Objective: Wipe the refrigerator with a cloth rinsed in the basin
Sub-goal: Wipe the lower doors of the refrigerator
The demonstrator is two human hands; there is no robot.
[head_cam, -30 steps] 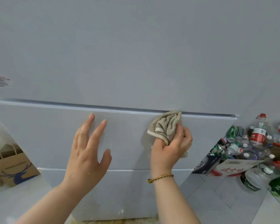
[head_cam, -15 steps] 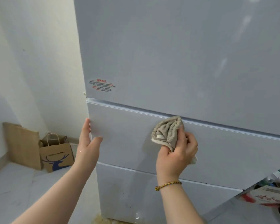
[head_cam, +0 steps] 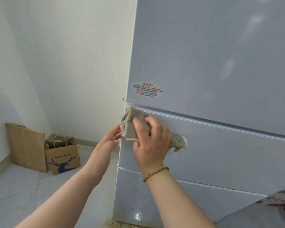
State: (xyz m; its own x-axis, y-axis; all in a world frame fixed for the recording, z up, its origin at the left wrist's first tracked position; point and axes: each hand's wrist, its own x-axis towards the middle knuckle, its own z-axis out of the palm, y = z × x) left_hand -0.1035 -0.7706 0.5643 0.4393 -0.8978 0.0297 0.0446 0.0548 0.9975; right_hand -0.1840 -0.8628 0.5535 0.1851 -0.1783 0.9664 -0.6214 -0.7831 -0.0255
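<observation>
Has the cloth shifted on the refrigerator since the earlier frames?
Yes. The cloth went left along the middle drawer front: earlier right of the warning sticker, now below it at the left edge of the refrigerator.

Bunched grey cloth (head_cam: 131,127) pressed against pale refrigerator's (head_cam: 212,79) middle drawer corner.

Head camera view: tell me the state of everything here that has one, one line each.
refrigerator, all three doors shut, dark specks on the lowest one.
cloth, bunched, pressed to the upper left corner of the middle door.
right hand, grips the cloth.
left hand, fingers straight, at the middle door's left edge.
printed paper bag, upright on the floor, top open.
plain paper bag, flat, leaning on the wall.
</observation>
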